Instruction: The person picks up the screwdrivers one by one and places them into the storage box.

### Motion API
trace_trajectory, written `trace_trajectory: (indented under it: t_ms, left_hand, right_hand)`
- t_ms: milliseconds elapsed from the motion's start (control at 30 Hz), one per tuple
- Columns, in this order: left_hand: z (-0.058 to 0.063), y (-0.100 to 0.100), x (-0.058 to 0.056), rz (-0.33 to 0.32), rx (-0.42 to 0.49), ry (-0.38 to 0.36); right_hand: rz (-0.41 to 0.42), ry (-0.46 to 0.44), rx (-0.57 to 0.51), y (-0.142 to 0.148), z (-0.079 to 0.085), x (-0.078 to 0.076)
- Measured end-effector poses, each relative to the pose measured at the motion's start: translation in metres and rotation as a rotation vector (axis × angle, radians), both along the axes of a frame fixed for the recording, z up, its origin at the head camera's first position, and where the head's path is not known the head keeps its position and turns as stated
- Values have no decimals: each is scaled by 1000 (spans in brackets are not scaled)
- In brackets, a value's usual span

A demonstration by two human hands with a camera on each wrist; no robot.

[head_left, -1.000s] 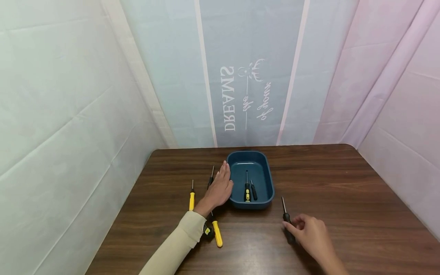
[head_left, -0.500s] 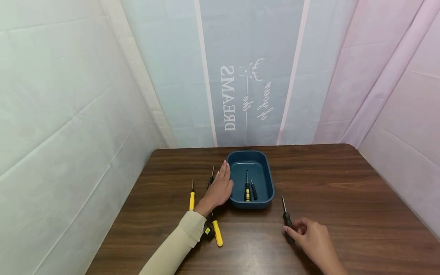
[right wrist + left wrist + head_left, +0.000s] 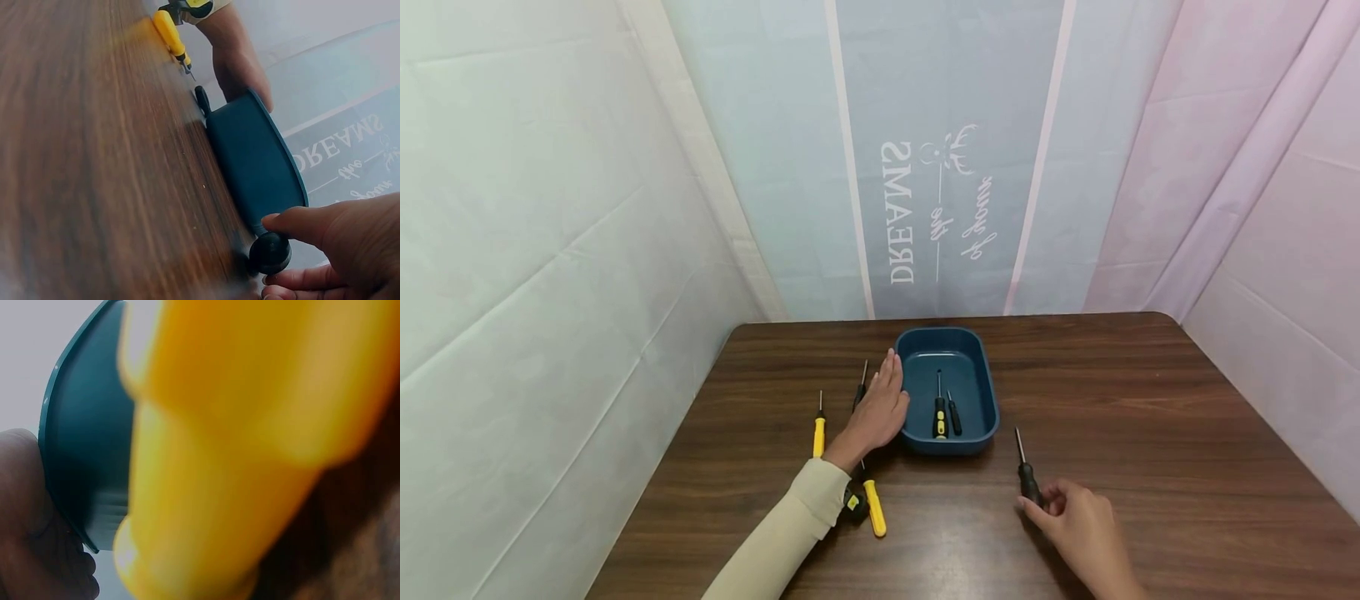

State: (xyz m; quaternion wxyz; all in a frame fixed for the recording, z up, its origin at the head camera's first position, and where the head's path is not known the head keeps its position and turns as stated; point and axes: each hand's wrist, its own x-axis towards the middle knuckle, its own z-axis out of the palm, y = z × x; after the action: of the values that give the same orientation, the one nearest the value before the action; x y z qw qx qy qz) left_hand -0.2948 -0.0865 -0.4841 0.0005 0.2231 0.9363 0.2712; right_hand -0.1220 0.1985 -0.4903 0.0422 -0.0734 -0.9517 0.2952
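Observation:
My right hand [image 3: 1086,529] pinches the rear of a black screwdriver's handle [image 3: 1028,483] between thumb and fingers; its metal shaft points away from me. In the right wrist view, the round butt of that handle [image 3: 270,253] sits between thumb and fingertips. The left hand [image 3: 878,408], fingers straight, rests against the left side of a dark blue tray [image 3: 925,371]. Inside the tray lie a black-and-yellow screwdriver [image 3: 940,418] and a smaller black screwdriver [image 3: 954,417]. The left wrist view is largely covered by a blurred yellow handle [image 3: 219,456].
Around the left forearm lie a yellow screwdriver [image 3: 819,437], another yellow-handled tool [image 3: 876,510], a partly hidden black screwdriver [image 3: 861,390] and a black object with a yellow-green mark [image 3: 853,503]. Fabric walls enclose the wooden table [image 3: 1112,392].
My right hand has slid slightly toward the butt of the black screwdriver, which has hardly moved. The left hand and tray look unchanged.

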Motion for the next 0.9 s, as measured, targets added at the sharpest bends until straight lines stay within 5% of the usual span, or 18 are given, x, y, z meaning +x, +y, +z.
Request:
trace_trajectory:
  t_ms: [633, 900]
  left_hand:
    - [0, 1, 0, 1, -9, 7]
    - [1, 0, 0, -2, -16, 2]
  right_hand:
    - [-39, 12, -119, 9, -2, -2]
    - [-74, 112, -144, 13, -2, -1]
